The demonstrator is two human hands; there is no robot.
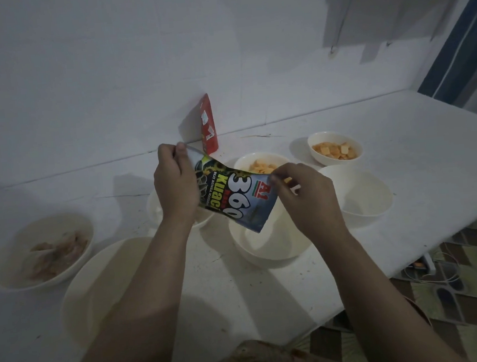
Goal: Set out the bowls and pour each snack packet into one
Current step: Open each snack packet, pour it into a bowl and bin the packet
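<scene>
White table: left hand and right hand pinch "360 Kuaci" packet over near bowl.

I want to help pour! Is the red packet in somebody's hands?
No, the red packet stands alone against the wall; both hands hold the blue packet.

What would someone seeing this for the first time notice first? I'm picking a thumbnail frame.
The blue Kuaci packet at centre, pinched at its ends by the left hand and the right hand above an empty white bowl. Behind it, a red pouch leans on the wall, and two bowls of orange snacks sit far right.
</scene>
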